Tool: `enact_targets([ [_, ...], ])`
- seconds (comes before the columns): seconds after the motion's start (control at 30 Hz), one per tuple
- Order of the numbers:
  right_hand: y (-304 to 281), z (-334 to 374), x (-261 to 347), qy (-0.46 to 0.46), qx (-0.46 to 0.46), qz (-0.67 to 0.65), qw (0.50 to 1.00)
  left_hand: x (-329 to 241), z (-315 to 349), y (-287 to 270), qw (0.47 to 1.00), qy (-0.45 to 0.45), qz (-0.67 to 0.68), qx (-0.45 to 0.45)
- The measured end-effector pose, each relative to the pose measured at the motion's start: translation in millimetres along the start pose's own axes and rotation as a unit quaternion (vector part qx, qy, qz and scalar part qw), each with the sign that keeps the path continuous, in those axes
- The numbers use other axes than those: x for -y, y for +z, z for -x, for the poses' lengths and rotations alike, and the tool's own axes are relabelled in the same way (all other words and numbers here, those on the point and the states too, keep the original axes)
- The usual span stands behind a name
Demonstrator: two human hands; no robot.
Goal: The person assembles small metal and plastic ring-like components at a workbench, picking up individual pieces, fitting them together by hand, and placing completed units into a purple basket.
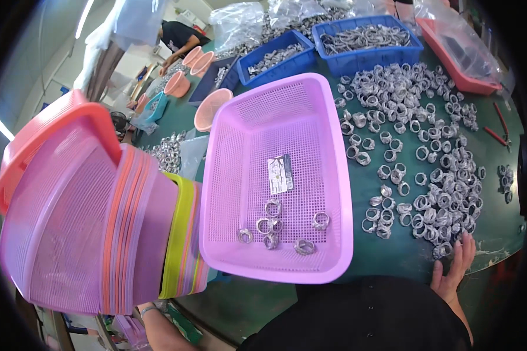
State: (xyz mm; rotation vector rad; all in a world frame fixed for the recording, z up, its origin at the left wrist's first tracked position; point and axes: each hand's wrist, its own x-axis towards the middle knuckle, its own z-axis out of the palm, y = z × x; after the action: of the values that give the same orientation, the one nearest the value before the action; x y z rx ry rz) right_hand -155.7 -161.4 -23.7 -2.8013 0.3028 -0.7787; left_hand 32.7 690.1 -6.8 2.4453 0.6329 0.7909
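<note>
Stacked plastic baskets in purple, orange and lime rise above the left forearm, which wears a band at the wrist; the left hand is hidden by the stack, so its grip I cannot tell. Well to the right of it, the right hand rests at the edge of the green table, thumb held apart from the fingers, pinching nothing that shows. Just beyond its fingertips lies a heap of silver-grey rings, the nearest ones at or almost at the fingers. Farther out from that hand, more rings spread loosely up to a blue tray filled with metal pieces, and a red tray bearing clear plastic. To the hand's upper right lies a red-handled tool. Left of the hand, a purple basket sits tilted toward the camera, with a printed card and several rings scattered inside. Far beyond both hands, a co-worker in dark clothing leans over the table.
</note>
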Motion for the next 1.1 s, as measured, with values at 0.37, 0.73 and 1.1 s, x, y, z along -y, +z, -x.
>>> enact_targets([
  [0.37, 15.8, 11.7, -21.9, -0.038, -0.100, 0.146, 0.983, -23.1, -15.1, 2.7, 0.866, -0.239, 0.438, -0.043],
  [0.73, 19.0, 18.3, -41.8, -0.083, -0.118, 0.186, 0.972, -13.5, -3.3, 1.0, 0.834, -0.244, 0.491, -0.056],
  [1.1, 6.9, -0.2, -5.0, -0.027, -0.073, 0.118, 0.990, 15.9, 3.1, 15.6, 0.768, -0.230, 0.594, -0.069],
])
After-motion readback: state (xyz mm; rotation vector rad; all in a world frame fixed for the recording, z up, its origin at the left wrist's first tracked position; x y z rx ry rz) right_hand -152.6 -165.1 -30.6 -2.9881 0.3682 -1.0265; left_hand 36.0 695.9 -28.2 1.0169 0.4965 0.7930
